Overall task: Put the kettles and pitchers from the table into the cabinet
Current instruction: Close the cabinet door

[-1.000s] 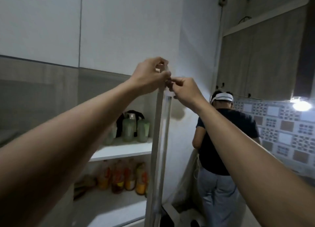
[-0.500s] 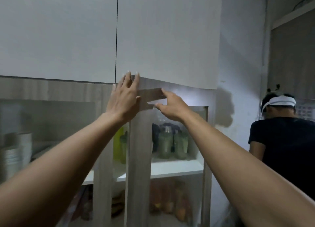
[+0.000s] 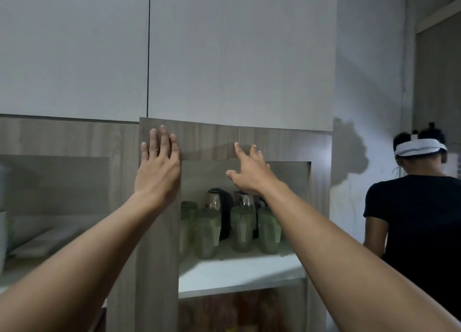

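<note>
The wood-framed glass cabinet door (image 3: 207, 139) stands flush with the cabinet front. My left hand (image 3: 158, 167) lies flat on its upper left corner, fingers spread. My right hand (image 3: 249, 172) is open in front of the door's top rail, fingertips at the wood. Behind the glass, on a white shelf (image 3: 239, 269), stand several green pitchers (image 3: 241, 228) and two steel kettles (image 3: 216, 199) with black handles. Both hands hold nothing.
White upper cabinet doors (image 3: 237, 52) hang above. Another glass door (image 3: 57, 182) is to the left. A person in a black shirt (image 3: 419, 222) stands close at the right, back turned. Bottles show dimly on the lower shelf (image 3: 239, 311).
The door has swung from edge-on open to shut against the cabinet. Both hands went from pinching its top corner to lying open on its face.
</note>
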{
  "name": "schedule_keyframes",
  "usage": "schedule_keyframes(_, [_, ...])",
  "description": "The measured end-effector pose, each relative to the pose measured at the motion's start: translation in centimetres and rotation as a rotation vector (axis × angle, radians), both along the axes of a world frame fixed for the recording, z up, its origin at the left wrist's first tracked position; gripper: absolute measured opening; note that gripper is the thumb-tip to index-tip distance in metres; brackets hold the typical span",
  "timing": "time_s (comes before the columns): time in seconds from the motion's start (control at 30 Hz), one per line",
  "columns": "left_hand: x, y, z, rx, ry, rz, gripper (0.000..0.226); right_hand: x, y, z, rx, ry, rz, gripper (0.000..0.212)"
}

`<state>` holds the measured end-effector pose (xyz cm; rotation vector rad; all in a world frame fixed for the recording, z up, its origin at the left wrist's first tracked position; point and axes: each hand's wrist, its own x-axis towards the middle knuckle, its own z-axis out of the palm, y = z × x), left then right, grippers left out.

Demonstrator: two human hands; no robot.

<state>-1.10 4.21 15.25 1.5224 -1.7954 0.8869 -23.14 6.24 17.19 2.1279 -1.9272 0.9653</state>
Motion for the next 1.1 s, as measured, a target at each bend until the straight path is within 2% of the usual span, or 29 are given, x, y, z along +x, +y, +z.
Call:
schedule_keyframes(0.17, [-0.3, -3.4, -1.1, 0.142, 0.118, -0.112, 0.070, -0.9, -3.2, -0.9, -0.015, 0.050, 0.002, 0.083])
schedule_keyframes(0.33, [-0.7, -5.5, -1.3, 0.165, 0.197, -0.127, 0.074, -1.0, -5.9, -1.7, -0.021, 0.102, -0.004, 0.085])
schedule_keyframes(0.57, [-1.2, -8.2, -1.3, 0.197, 0.235, -0.103, 0.075, -0.9, -8.6, -2.4, -0.067, 0.116, -0.006, 0.088])
schedule_keyframes(0.9, [-2.0, -8.5, -1.6, 0.140, 0.268, -0.064, 0.073, -1.1, -9.3, -2.4, -0.055, 0.079, 0.030, 0.091])
schedule_keyframes(1.1, [-1.3, -7.2, -0.8, 0.223, 0.277, -0.083, 0.069, -1.5, -7.3, -1.8, -0.006, 0.033, 0.044, 0.084])
